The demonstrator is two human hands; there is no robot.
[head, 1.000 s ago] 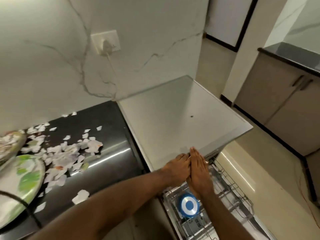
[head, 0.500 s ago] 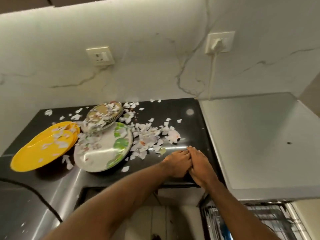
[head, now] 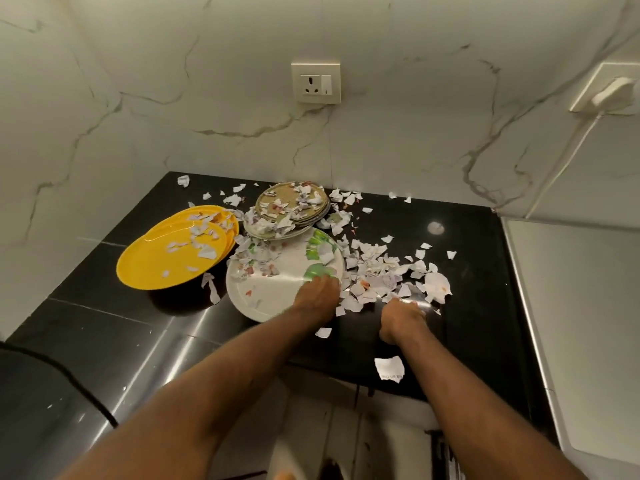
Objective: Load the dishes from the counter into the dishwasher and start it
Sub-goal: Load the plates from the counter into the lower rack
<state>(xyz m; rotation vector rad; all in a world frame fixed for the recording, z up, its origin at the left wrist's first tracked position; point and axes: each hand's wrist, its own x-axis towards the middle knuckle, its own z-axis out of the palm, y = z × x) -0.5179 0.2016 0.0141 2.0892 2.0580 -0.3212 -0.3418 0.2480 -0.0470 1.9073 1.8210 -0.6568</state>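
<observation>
A white plate with green leaves (head: 266, 296) lies on the black counter (head: 464, 244), strewn with paper scraps. My left hand (head: 317, 296) rests on its near right rim, fingers pointing away over the plate; the hand is blurred. My right hand (head: 401, 317) is down on the counter to the right of the plate, at the edge of the scraps, and its fingers are hidden behind the knuckles. Behind the white plate sits a stack of patterned plates (head: 292, 206). To the left lie stacked yellow plates (head: 166, 261).
Torn paper scraps (head: 377, 268) cover the counter around the plates, and one larger piece (head: 389, 367) lies by the front edge. The dishwasher's grey top (head: 581, 323) adjoins the counter on the right. A wall socket (head: 316, 83) is behind, a plugged cable (head: 609, 93) at right.
My view has swung left from the dishwasher to the counter. My hands, pressed together before, have parted; the left now lies on the white plate, the right on the counter.
</observation>
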